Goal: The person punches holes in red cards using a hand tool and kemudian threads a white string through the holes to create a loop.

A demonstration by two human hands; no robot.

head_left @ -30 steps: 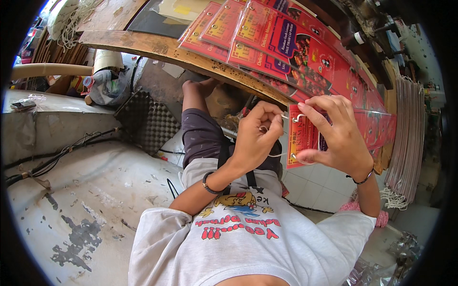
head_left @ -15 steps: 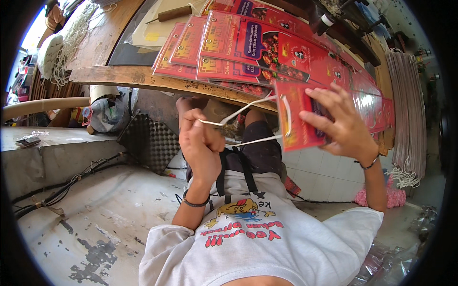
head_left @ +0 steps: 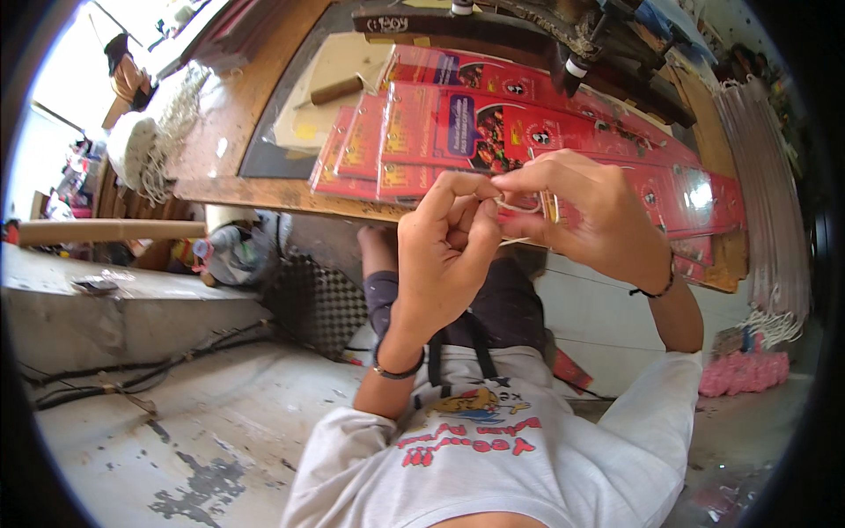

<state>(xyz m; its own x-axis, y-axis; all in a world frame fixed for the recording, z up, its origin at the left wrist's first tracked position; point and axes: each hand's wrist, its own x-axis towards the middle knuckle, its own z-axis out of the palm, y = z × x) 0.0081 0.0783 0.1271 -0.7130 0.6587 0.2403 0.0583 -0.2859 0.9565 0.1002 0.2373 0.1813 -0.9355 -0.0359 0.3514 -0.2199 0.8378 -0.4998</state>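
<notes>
My left hand [head_left: 447,242] is closed, with thumb and fingertips pinching a thin white string [head_left: 521,209]. My right hand [head_left: 591,211] meets it from the other side, its bent fingers closed on the same string, which makes a small loop between the hands. Both hands are just over the near edge of the table. Beneath and behind them lie red plastic-covered printed cards [head_left: 563,123], overlapping in fanned stacks. Whether the string still runs through a card behind my right fingers is hidden.
A wooden-handled awl [head_left: 337,90] lies on cream sheets [head_left: 295,114] at the back left. Dark metal clamping equipment [head_left: 576,66] stands behind the cards. White string bundles [head_left: 180,106] sit on the table's left. Long corded strips [head_left: 766,194] hang at right. A person [head_left: 129,75] is far left.
My hands have come together, drawing in the string that was stretched between them. The red card my right hand held is no longer clearly visible. The view has shifted slightly.
</notes>
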